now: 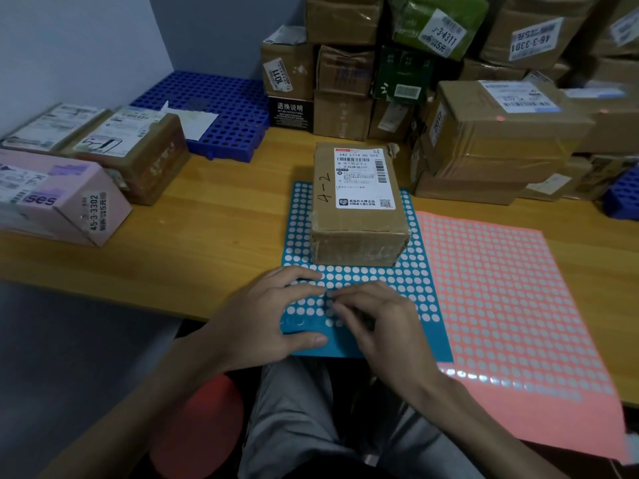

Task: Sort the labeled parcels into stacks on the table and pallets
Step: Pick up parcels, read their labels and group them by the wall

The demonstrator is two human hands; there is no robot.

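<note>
I am pressing my left hand [273, 312] flat, fingers straight, steadying the sheet [420, 271], while my right hand [380, 330] is curling its fingers at it. Pinching or not, I cannot tell. The parcel [359, 209] is sitting on the sheet's far half on the tabletop [207, 243], probably awaiting a sticker.

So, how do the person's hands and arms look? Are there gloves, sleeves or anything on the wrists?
The left hand and the right hand are bare, with no gloves and no rings that I can see. There is no watch or band at either wrist. No sleeve shows on either side up to the picture's edge.
</note>
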